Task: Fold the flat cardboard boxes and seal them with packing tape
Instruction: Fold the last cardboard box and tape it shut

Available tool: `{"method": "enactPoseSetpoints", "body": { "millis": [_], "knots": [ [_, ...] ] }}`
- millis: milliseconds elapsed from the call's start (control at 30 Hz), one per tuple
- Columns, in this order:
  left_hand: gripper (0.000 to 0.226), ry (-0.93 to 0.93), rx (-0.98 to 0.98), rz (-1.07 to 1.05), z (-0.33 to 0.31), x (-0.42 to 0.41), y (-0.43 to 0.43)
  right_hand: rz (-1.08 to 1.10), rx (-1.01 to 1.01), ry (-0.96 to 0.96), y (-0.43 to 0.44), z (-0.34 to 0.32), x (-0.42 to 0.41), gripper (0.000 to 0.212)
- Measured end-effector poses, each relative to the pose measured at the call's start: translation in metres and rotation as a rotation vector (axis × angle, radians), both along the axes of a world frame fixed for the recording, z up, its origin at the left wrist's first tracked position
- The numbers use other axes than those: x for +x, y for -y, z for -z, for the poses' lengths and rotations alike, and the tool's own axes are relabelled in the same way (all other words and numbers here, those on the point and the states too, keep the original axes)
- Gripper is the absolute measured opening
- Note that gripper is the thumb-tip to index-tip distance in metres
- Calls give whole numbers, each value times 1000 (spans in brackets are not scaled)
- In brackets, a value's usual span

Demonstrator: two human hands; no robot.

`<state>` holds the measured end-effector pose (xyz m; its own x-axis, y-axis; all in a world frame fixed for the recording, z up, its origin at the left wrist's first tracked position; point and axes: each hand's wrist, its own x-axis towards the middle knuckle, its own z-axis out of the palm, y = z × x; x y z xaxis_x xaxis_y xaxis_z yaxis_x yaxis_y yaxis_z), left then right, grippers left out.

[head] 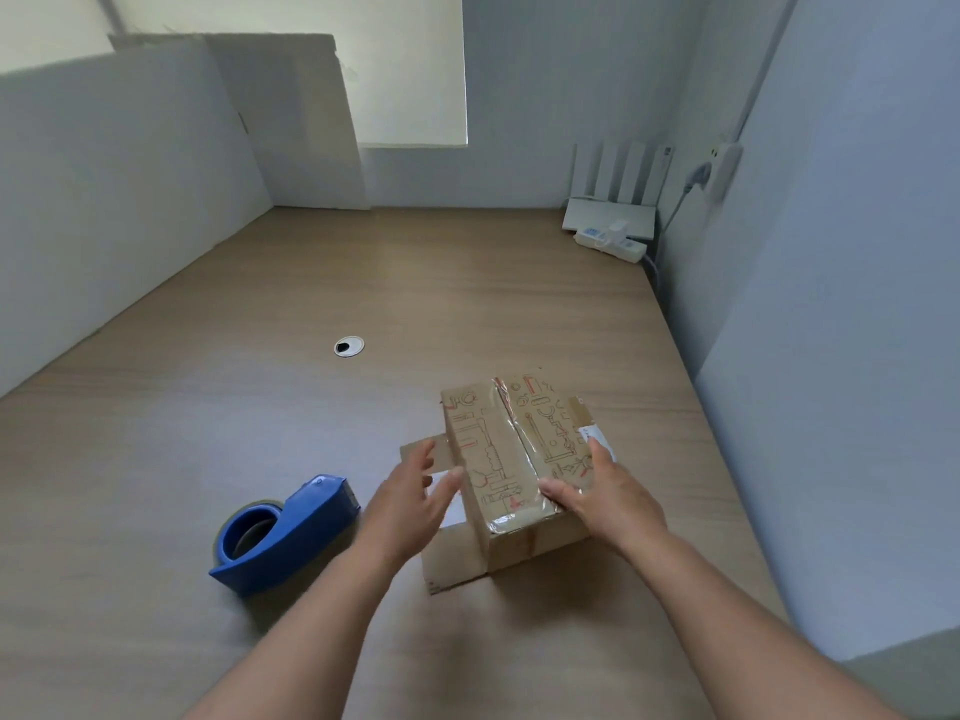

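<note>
A small brown cardboard box [498, 449] with red printed drawings stands folded on the wooden desk [363, 283], with clear tape along its top seam. It rests on a flat piece of cardboard [452, 558]. My right hand [608, 491] lies on the box's near right top corner, fingers spread. Just left of the box hovers my left hand [415, 491], fingers apart and holding nothing. A blue packing tape dispenser [285, 532] sits on the desk to the left of my left hand.
A round cable hole [349, 346] is set in the desk's middle. A white router [613, 200] and a power strip [613, 240] occupy the far right corner. Large flat cardboard sheets [296, 122] lean against the back left wall. Walls close the desk on both sides.
</note>
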<state>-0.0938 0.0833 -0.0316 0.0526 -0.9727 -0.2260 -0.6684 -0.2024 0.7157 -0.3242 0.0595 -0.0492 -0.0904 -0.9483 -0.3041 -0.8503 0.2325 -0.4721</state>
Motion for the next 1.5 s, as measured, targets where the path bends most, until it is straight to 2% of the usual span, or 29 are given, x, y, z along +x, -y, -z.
{"method": "enactPoseSetpoints", "body": {
  "millis": [133,267,367,400,533,633,667,733,833,933,1033,1167,1233,1367,1500],
  "knots": [
    [76,118,-75,-55,-5,-4,33,-168,92,80,7,-9,-31,103],
    [79,141,68,-2,-4,-20,44,-293,209,246,10,-12,-54,104],
    [64,173,150,-9,-3,-30,37,-274,128,144,13,-12,-57,100],
    [65,185,154,-36,-4,-31,35,-233,77,90,14,-13,-57,98],
    [92,219,224,-162,-7,-33,26,-15,-209,-190,12,-16,-51,79],
    [102,-41,342,-286,-10,-40,11,96,-377,-277,0,-21,-35,54],
    [96,-114,355,-314,-9,-40,7,119,-365,-272,-5,-21,-28,49],
    [80,-115,335,-311,-7,-37,3,140,-252,-202,-14,-19,-10,46],
    [70,7,335,-209,-4,-23,-2,136,-52,39,-23,-5,19,53],
    [67,42,364,-120,-3,-10,-8,167,29,197,-26,2,40,77],
    [65,161,354,-34,1,0,-18,142,48,209,-24,0,55,97],
    [34,10,314,-80,12,7,-31,140,80,99,-22,-5,76,110],
    [33,16,282,-110,14,10,-32,151,112,57,-23,-8,80,116],
    [32,5,280,-108,14,11,-30,104,168,173,-32,-3,71,126],
    [34,19,232,-39,12,25,-29,69,119,233,-42,8,64,132]
  ]
}}
